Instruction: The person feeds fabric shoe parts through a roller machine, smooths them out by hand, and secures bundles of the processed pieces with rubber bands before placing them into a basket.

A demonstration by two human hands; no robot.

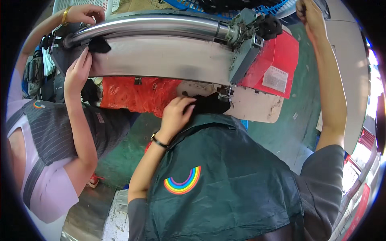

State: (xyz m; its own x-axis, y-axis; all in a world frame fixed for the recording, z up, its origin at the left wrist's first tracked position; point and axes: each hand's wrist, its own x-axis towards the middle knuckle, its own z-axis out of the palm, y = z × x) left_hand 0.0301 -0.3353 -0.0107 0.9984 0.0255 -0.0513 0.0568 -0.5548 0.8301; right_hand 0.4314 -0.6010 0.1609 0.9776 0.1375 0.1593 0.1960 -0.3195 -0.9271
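My left hand [175, 115], with a black watch on its wrist, is at the machine's front edge. Its thumb and fingers are apart, right beside a black cloth piece [211, 105] that lies against the front of my dark green apron [233, 176]. My right hand [311, 15] is raised at the far upper right, closed round something dark that is too small to make out. Between my arms stands a machine with a shiny metal roller [161, 25] above a pale metal plate [161, 56]. A small metal clamp [226, 92] sits by the cloth.
At the left a co-worker in a striped apron [60, 128] has one hand [78, 74] at a small black piece [99, 45] on the plate and the other [85, 14] above the roller. A red plastic bag [136, 95], a red cover [277, 56] and blue baskets [277, 8] surround the machine.
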